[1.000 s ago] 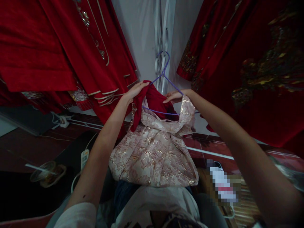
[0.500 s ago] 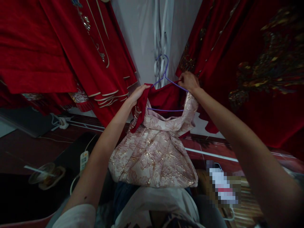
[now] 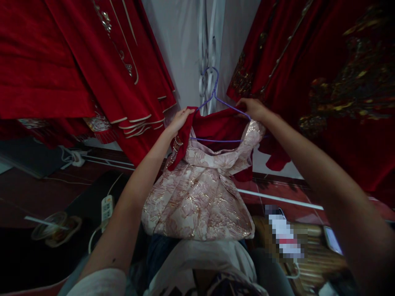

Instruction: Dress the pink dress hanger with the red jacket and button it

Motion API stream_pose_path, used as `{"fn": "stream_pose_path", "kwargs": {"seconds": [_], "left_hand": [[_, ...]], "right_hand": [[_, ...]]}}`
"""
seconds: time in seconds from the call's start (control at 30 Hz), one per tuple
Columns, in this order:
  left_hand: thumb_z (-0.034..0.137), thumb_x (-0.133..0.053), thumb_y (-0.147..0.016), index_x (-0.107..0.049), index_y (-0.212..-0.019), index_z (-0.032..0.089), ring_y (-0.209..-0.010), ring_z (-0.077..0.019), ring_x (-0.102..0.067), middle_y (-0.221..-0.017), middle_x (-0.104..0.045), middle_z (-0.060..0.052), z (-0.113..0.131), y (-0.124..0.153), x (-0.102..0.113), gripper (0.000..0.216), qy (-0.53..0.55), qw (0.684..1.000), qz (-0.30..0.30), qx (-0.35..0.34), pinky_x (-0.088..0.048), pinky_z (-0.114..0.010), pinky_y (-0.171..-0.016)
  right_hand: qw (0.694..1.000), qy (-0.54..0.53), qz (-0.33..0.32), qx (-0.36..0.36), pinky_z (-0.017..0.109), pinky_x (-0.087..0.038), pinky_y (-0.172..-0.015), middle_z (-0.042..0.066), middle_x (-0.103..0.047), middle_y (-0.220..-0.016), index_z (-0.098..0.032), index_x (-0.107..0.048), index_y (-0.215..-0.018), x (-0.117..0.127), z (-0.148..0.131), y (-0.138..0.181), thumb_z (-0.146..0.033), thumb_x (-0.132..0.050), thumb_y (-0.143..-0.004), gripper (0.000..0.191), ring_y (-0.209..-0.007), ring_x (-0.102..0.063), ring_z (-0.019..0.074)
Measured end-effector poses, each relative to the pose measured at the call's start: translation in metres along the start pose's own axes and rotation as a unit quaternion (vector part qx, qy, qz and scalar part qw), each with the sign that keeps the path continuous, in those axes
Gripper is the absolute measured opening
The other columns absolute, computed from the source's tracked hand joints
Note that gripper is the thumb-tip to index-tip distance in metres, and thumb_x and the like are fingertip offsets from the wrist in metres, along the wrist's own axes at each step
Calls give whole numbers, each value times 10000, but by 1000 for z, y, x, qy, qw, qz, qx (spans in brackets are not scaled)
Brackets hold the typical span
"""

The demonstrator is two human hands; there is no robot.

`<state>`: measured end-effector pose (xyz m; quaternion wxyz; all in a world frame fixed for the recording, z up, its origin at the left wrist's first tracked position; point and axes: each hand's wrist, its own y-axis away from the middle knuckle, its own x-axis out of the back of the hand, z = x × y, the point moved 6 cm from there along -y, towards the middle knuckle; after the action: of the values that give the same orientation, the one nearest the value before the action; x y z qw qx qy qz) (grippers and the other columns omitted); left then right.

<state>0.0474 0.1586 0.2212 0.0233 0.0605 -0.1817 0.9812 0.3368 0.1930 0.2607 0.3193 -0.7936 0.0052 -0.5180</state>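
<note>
A pale pink and gold brocade dress (image 3: pixel 203 205) hangs by its shoulders from a purple hanger (image 3: pixel 215 92), its skirt reaching down to my lap. Over the hanger and behind the dress's neckline lies a red garment (image 3: pixel 216 125), with a beaded ornament (image 3: pixel 177 148) on its left part. My left hand (image 3: pixel 180 122) is closed on the red cloth at the left shoulder. At the right shoulder my right hand (image 3: pixel 254 110) pinches the red garment's upper edge beside the hanger arm; its fingertips are partly hidden.
White metal bars (image 3: pixel 205 49) stand behind the hanger. Red embroidered garments (image 3: pixel 68 61) hang on the left, and a red garment with gold embroidery (image 3: pixel 333 98) on the right. A power strip (image 3: pixel 107 209) and a clear cup (image 3: pixel 49 225) are lower left; a phone (image 3: pixel 333 239) lies lower right.
My right hand has moved right along the hanger arm, drawing the red cloth and the dress's right shoulder outward. My left hand keeps its hold. The view has shifted slightly.
</note>
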Motion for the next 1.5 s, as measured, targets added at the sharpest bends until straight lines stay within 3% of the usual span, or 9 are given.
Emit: {"fn": "stream_pose_path", "kwargs": {"seconds": [0.13,0.43,0.63,0.73,0.83,0.93,1.17,1.3,1.5], "left_hand": [[363,-530,-872,-632,-944,171,-872,-158,-655,-893,-693,-21,-1,3,-5,230,0,1000,0,-5,-508,-333,-876],[418,-597,-849,-603,-883,167,-873,-163,-622,-833,-642,-20,3,11,-16,254,-27,996,32,-85,-489,-325,-855],[414,-596,-852,-573,-811,178,-823,-154,-595,-761,-579,2,-2,17,-14,240,-111,983,61,-134,-471,-304,-822],[412,-586,-861,-565,-820,188,-860,-166,-591,-773,-568,2,-2,23,-15,228,-168,971,67,-154,-455,-328,-861],[397,-555,-882,-568,-888,202,-968,-198,-577,-863,-590,-21,4,33,-19,196,-245,953,72,-166,-433,-376,-920],[365,-531,-893,-570,-943,204,-1110,-258,-523,-1045,-588,-80,14,49,-21,172,-360,915,83,-159,-406,-437,-964],[289,-579,-823,-557,-1000,166,-1175,-344,-494,-1158,-544,-165,17,77,1,216,-569,817,10,-96,-413,-462,-954],[196,-599,-757,-530,-999,171,-926,-272,-619,-907,-611,-105,5,71,-4,253,-507,852,-47,-122,-466,-373,-838],[155,-575,-744,-491,-981,183,-710,-206,-620,-748,-613,-42,-9,75,-60,253,-363,913,-130,-137,-468,-314,-719]], "right_hand": [[999,36,19,-34,251,-388,-688,144,-679,-898,-38,-672,-912,22,20,16,31,-619,-648,278,-746,-554,113],[981,0,86,-177,226,-376,-674,154,-676,-983,-11,-656,-1039,58,90,56,26,-598,-710,336,-688,-494,25],[959,-40,80,-270,251,-411,-626,144,-689,-898,-60,-689,-1033,81,61,85,-226,-719,-755,325,-633,-523,65],[963,44,130,-233,290,-437,-692,144,-684,-918,-83,-684,-982,80,19,94,-258,-758,-702,338,-743,-586,147],[956,142,178,-183,345,-453,-757,161,-672,-944,-104,-613,-1084,62,-20,100,-197,-639,-758,340,-860,-626,250],[972,83,166,-146,379,-467,-789,141,-659,-951,-148,-574,-1084,33,-31,99,-223,-587,-785,308,-871,-625,269],[951,-231,106,-178,316,-477,-683,9,-613,-795,-225,-507,-903,-22,28,86,-377,-628,-745,251,-722,-579,180],[938,-281,91,-181,269,-422,-596,-36,-513,-675,-221,-466,-846,-54,9,76,-367,-677,-679,306,-605,-483,134],[896,-435,-11,-94,226,-421,-568,-35,-490,-681,-225,-439,-833,-99,-102,60,-270,-575,-716,185,-619,-467,114]]}}
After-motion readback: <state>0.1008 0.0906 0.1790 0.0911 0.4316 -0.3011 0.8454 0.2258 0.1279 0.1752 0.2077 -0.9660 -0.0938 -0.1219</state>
